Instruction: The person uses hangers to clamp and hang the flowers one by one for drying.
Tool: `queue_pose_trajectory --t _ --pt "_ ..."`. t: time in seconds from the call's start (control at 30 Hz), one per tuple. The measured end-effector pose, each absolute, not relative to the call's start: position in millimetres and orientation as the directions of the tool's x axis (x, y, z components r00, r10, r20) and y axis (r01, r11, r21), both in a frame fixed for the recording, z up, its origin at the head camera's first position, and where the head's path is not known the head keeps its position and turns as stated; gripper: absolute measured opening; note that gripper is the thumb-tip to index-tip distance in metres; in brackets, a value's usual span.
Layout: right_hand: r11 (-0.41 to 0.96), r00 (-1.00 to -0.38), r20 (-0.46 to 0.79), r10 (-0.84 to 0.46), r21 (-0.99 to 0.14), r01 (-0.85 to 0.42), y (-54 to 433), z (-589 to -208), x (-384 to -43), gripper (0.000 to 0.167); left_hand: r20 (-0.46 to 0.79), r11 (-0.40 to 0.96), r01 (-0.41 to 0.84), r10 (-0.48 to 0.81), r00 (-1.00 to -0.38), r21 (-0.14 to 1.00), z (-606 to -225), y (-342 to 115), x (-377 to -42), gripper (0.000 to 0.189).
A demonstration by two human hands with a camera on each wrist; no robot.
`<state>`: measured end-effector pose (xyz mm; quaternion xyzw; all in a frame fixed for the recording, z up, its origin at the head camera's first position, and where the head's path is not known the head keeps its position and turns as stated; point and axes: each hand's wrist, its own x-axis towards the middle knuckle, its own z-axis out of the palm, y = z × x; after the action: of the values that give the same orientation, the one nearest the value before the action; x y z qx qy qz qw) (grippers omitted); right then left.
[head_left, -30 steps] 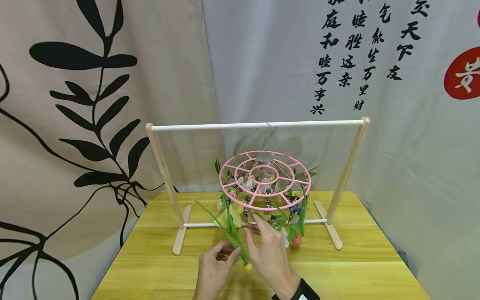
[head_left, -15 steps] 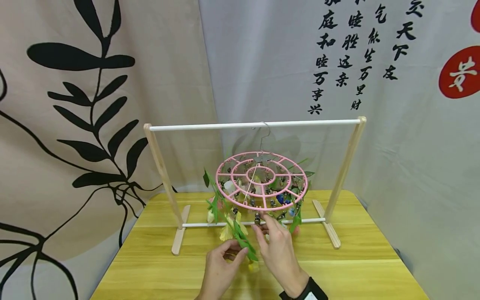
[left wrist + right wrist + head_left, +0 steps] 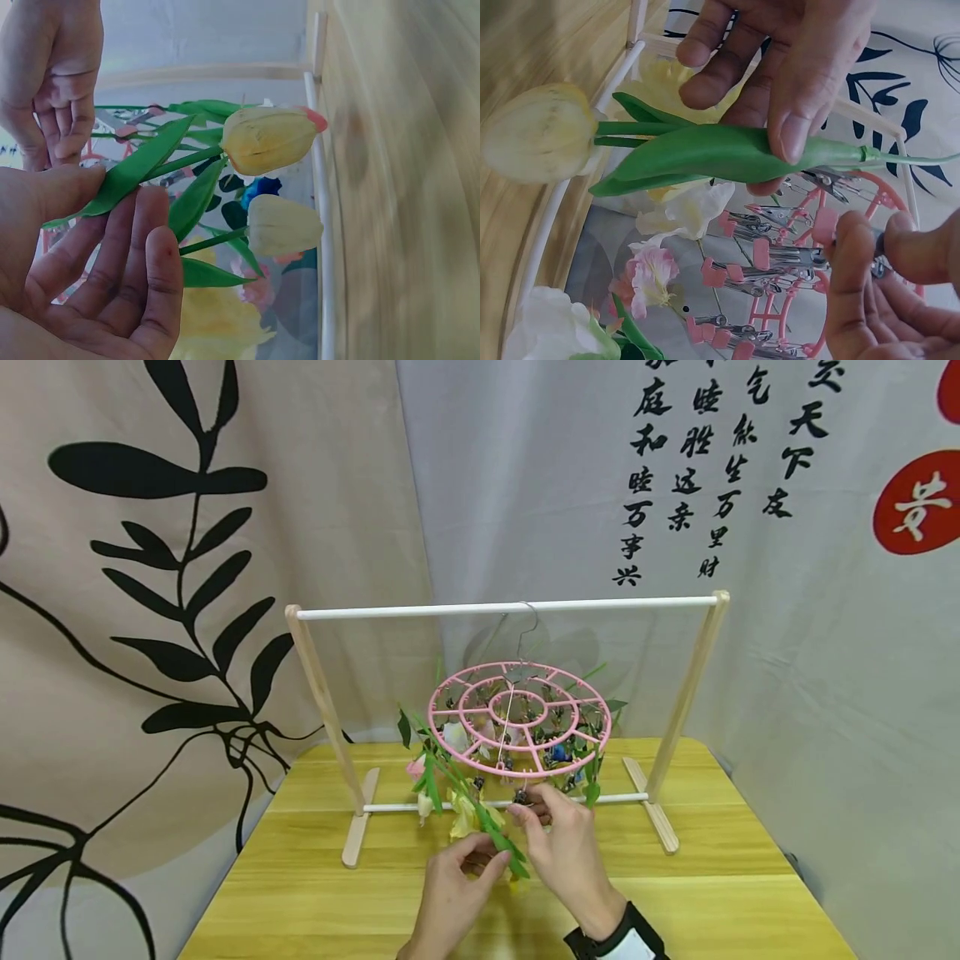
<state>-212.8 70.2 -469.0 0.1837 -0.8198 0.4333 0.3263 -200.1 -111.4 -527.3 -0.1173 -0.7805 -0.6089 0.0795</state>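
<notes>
My left hand (image 3: 459,881) pinches a yellow artificial tulip (image 3: 540,133) by its green leaf and stem between thumb and fingers. The bloom points down toward the table, and the thin stem end rises up toward a pink round clip hanger (image 3: 520,775). At the hanger's front edge, my right hand (image 3: 566,843) pinches a metal clip (image 3: 879,244) with a pink tip between thumb and index finger. The tulip's stem end is apart from this clip in the right wrist view. A paler tulip (image 3: 283,225) hangs behind the held one in the left wrist view.
The hanger hangs by a wire hook (image 3: 529,618) from a white rod (image 3: 420,612) on a wooden-legged stand (image 3: 318,710). Several artificial flowers hang from its clips, including a pink flower (image 3: 651,281) and a white rose (image 3: 551,326). The stand is on a wooden table (image 3: 300,902).
The hanger has turned, bringing other clips and flowers round. Both hands have shifted slightly right, the left carrying the tulip. My right fingers have closed on a clip at the front edge.
</notes>
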Motion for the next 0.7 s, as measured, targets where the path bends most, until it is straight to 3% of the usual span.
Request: queue_pose_trajectory --t 0.23,0.7 --pt "0.479 -0.793 0.609 0.007 -0.698 -0.532 77 -466 -214 0.013 0.24 0.208 0.267 0.147 -0.959 0.941 -524 -105 -202 0.017" --pt "0.413 -0.813 0.577 0.075 -0.761 -0.501 81 -462 -217 0.026 0.205 0.233 0.244 0.179 -0.962 0.942 -521 -94 -209 0.009"
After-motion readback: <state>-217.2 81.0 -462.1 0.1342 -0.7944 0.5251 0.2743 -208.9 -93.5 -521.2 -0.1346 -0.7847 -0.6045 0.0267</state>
